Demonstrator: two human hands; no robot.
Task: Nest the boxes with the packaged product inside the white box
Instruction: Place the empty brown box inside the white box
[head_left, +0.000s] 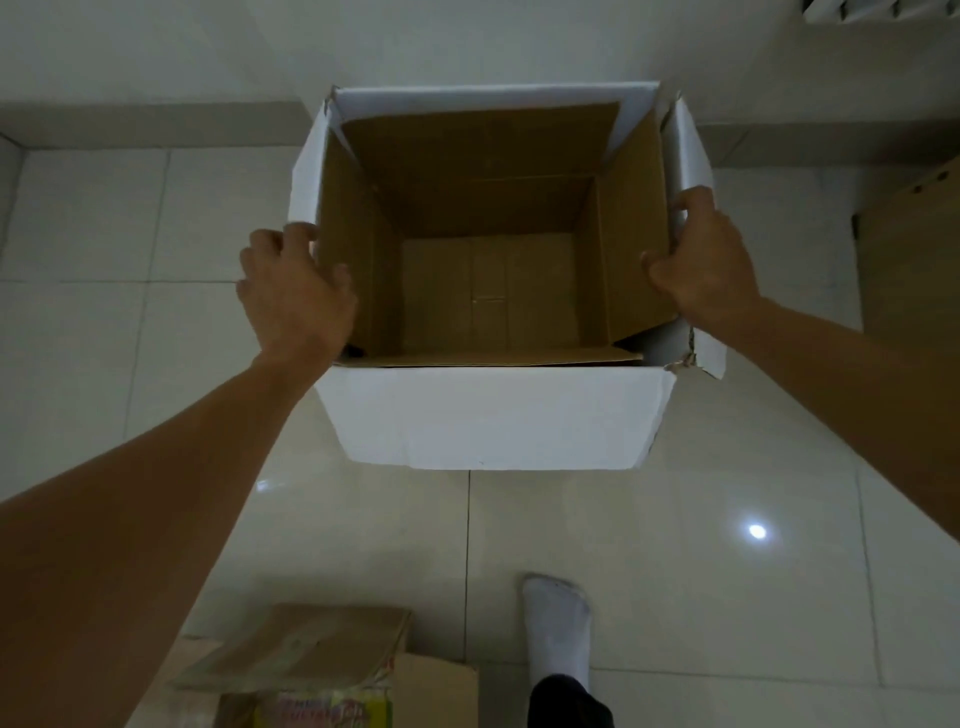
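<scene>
A large white box (488, 415) stands open on the tiled floor in the middle of the head view, its brown inside bare. My left hand (293, 291) grips the top edge of its left wall, thumb inside. My right hand (701, 260) grips the right wall and its folded-out flap. At the bottom edge a smaller brown box (311, 654) lies with its flap open, and a colourful packaged product (322, 712) shows inside it.
A white-socked foot (556, 634) stands on the floor at the bottom right of the brown box. Another brown carton (914, 260) sits at the right edge. A wall with a grey skirting runs behind the white box.
</scene>
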